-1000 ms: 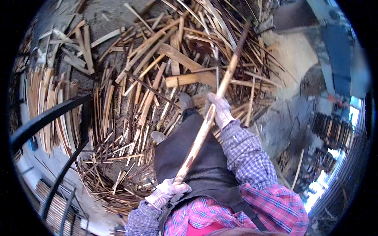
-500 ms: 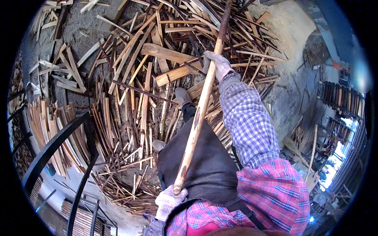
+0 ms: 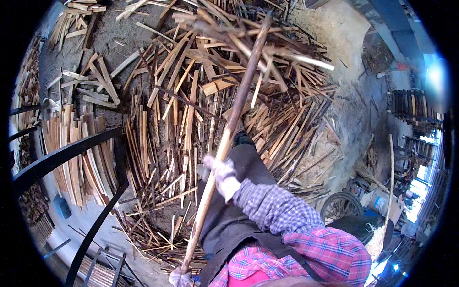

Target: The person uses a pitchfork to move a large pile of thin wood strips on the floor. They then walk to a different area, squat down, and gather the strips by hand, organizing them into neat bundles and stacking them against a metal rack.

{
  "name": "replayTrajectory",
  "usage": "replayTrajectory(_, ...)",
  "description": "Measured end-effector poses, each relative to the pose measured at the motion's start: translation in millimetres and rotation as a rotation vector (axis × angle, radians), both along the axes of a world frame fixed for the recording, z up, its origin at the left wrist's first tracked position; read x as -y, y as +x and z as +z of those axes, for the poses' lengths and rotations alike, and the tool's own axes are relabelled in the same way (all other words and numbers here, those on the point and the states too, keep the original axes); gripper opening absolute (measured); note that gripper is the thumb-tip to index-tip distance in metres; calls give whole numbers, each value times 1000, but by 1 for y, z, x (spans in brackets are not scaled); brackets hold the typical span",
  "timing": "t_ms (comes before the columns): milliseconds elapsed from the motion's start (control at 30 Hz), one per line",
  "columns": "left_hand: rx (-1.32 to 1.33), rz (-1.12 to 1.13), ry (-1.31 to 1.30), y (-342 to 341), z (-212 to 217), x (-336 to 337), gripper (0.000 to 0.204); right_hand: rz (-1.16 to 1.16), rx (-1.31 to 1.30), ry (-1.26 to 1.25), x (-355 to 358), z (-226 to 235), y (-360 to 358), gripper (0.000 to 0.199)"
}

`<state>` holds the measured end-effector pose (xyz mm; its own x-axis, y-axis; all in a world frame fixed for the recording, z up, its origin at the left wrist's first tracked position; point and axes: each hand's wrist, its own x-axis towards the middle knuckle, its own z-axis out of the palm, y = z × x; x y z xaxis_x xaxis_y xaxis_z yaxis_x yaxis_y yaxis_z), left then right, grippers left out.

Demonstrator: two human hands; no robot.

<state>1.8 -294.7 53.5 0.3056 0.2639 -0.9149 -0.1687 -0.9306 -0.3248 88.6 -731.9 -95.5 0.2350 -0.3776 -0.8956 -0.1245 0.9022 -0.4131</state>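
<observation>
Pole [image 3: 225, 141]: slants from bottom L up into the heap; far half dark, near half pale. Far end's among sticks, can't tell if it has a head.
R hand [image 3: 221, 171]: gloved, blurred; wrapped round pole's pale half, by yr apron [image 3: 251, 170].
L hand [image 3: 180, 277]: gloved, closed round the butt end at bottom edge; partly cut off, finger detail n/a.
Heap [image 3: 296, 129]: loose sticks, crossed, ahead of you & to R; those nr pole's far end are blurred.
Slats [image 3: 67, 131]: packed side by side on yr L, partly behind black rail [image 3: 67, 155].
Snag risk: far end could catch in crossed sticks, then spring free & flick one up.
Slip risk: pole looks smooth; gloves could slide if the load jerks.
Butt risk: near end sits close to yr L side; a sudden jam could shove it back at you.
Footing risk: sticks lie right by yr apron hem & could roll underfoot.
Vs 0.5 s ago: R hand's closer to apron & L hand; L hand's lower; far sticks now smeared; wheel [image 3: 342, 209] now shows on R.
</observation>
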Motion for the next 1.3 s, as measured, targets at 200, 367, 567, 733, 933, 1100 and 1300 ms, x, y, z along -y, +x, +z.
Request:
replayTrajectory(200,-80,158,46,14,42,65,37,208,-22,246,5,58,-1,14)
replayTrajectory(367,-83,189,-35,36,33,142,33,97,52,223,81,76,25,19)
replayTrajectory(567,110,-114,-270,60,-98,303,35,119,328,-150,303,16,66,12)
replayTrajectory(733,-102,168,-715,121,-56,532,36,159,-241,-389,483,-11,89,21)
replayTrajectory(933,-312,425,-604,111,-54,542,27,392,-430,-427,476,-88,45,19)
replayTrajectory(1100,-371,551,-370,111,-19,495,24,640,-704,-368,396,-60,47,28)
replayTrajectory(1300,-394,-26,-284,101,-6,379,41,374,-549,-333,294,-95,2,19)
